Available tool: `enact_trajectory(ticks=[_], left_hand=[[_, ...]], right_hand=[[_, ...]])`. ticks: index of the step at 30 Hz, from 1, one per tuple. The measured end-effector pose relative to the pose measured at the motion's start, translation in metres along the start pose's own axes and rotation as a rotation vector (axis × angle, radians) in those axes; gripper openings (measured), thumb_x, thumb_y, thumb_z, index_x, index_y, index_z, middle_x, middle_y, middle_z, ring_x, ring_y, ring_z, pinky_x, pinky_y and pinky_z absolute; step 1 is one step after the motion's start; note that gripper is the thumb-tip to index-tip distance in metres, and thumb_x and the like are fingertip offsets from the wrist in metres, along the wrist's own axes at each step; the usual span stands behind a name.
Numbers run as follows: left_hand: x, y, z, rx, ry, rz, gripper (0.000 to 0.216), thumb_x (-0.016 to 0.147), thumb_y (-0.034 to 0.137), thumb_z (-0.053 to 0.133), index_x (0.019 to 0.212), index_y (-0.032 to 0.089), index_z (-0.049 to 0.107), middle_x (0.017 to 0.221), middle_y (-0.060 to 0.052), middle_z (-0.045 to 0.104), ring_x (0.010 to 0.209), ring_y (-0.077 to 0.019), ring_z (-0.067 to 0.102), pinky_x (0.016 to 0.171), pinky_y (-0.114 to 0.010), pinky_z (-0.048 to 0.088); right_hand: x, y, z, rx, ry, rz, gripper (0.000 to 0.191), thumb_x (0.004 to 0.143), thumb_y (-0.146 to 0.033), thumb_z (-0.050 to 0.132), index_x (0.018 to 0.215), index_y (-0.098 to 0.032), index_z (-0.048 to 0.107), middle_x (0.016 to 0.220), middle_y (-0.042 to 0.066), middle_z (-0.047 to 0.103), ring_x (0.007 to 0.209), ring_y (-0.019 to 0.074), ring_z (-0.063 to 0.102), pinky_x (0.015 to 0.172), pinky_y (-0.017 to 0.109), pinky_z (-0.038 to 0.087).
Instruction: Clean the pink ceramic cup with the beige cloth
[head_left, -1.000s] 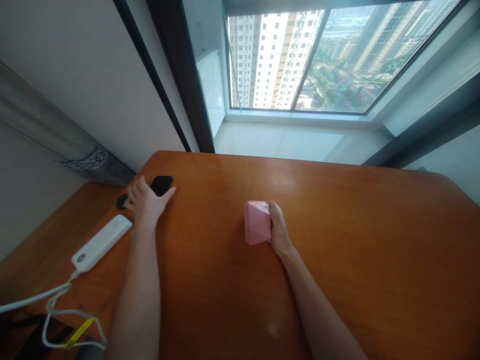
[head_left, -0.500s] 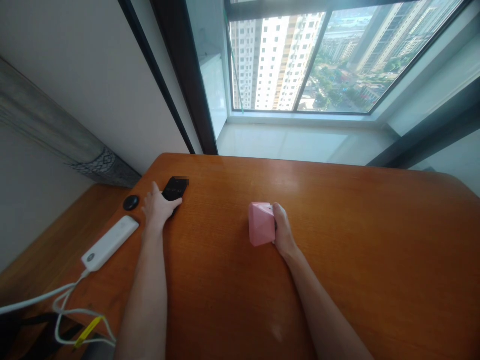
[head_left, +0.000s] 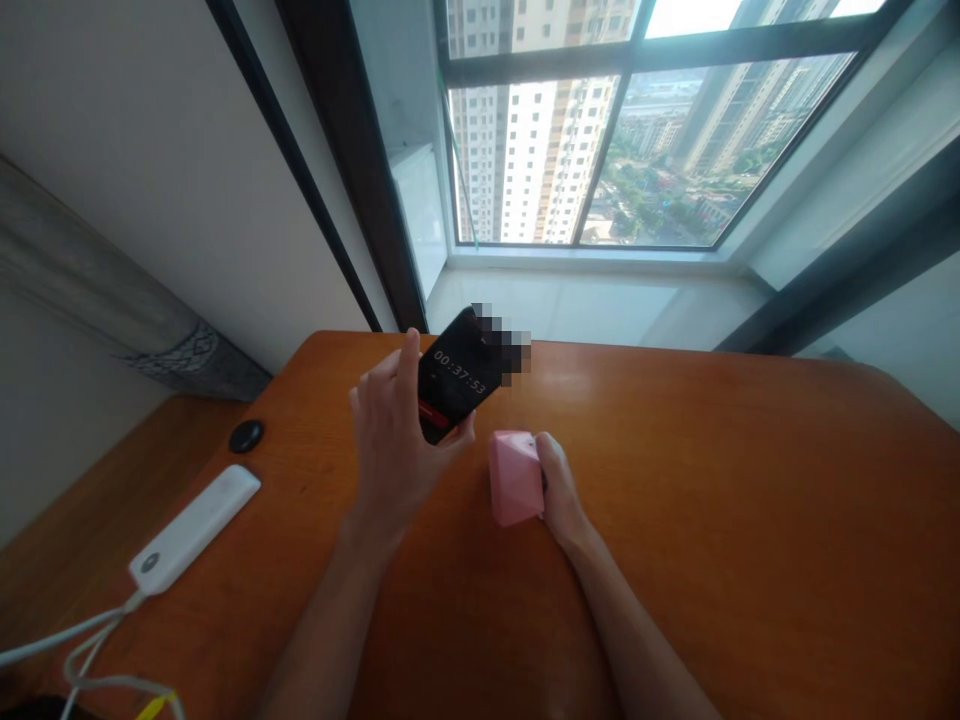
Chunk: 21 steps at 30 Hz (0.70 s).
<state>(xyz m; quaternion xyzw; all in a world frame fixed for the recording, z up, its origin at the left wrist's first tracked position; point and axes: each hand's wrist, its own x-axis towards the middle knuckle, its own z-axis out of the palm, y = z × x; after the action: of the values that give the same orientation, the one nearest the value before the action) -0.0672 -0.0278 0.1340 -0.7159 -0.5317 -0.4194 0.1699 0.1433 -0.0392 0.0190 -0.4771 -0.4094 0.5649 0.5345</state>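
A black smartphone is gripped along its edges by my left hand, lifted above the table and tilted. Its screen faces me and reads 00:37:53, with a red bar near the lower end. Just to the right, my right hand is closed on a pink faceted object, box-like, whose exact kind I cannot make out. The thumb rests on its right side, and the other fingers are hidden behind it.
The brown wooden table spreads below. At its left side lie a white power strip with white cables and a small round black object. A window and white sill stand beyond the far edge.
My left hand has picked the smartphone up from the table's left side and carried it right, near the pink object. My right hand keeps its hold. The view has tipped slightly upward.
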Motion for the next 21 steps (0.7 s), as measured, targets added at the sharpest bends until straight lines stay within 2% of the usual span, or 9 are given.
enact_trajectory(ticks=[5,14,21], left_hand=[[0.0005,0.0092,-0.0043,-0.02,0.043,0.026,0.116,0.094,0.038,0.086,0.186,0.033,0.016,0.149,-0.017,0.062,0.129,-0.0384,0.063,0.114,-0.059,0.05],[0.0019,0.0109,-0.0073,-0.047,0.061,0.021,0.114,0.095,0.043,0.087,0.185,0.036,0.018,0.148,-0.015,0.063,0.132,-0.0399,0.063,0.118,-0.062,0.049],[0.0002,0.0109,-0.0062,-0.019,0.045,0.024,0.112,0.096,0.041,0.086,0.185,0.035,0.018,0.149,-0.015,0.063,0.132,-0.0389,0.063,0.117,-0.061,0.05]], right_hand=[[0.0014,0.0027,-0.0006,-0.006,0.002,-0.016,0.064,0.099,-0.086,0.064,0.08,-0.025,0.059,0.077,-0.002,0.053,0.072,0.0177,0.045,0.067,0.034,0.038],[0.0023,0.0046,-0.0008,-0.017,0.0,-0.016,0.065,0.099,-0.088,0.062,0.079,-0.026,0.056,0.076,-0.002,0.053,0.072,0.0179,0.043,0.066,0.034,0.038],[0.0012,0.0013,-0.0007,-0.02,0.003,-0.017,0.067,0.098,-0.089,0.062,0.078,-0.026,0.056,0.076,-0.002,0.053,0.072,0.0175,0.044,0.066,0.034,0.039]])
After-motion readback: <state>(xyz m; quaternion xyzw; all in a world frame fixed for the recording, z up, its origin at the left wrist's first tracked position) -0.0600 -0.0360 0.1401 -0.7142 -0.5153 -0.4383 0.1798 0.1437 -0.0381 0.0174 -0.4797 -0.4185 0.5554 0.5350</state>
